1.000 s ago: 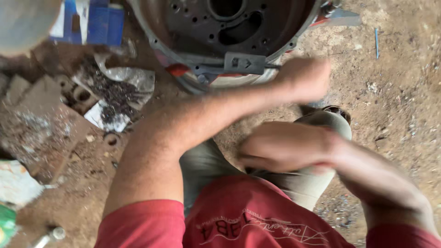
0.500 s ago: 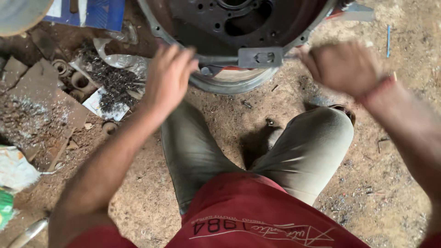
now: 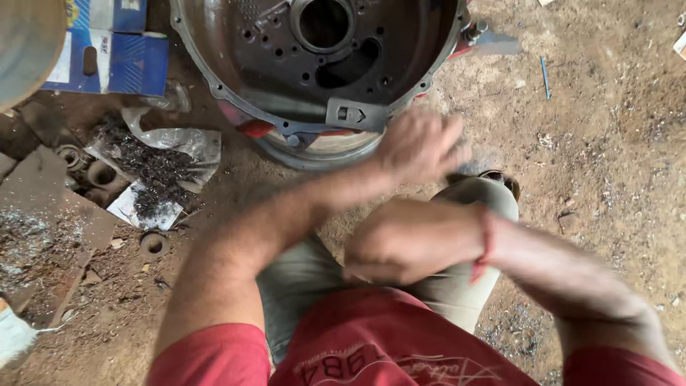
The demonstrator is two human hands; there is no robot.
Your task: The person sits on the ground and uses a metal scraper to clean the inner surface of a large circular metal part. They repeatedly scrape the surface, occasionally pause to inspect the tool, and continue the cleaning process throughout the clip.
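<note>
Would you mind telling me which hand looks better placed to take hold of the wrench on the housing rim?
Probably the left hand: it reaches beside the wrench on the metal housing. The right hand is drawn back over the lap.

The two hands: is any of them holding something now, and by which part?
It cannot be told. The left hand is blurred beside the round metal housing; the right hand is over the lap.
</note>
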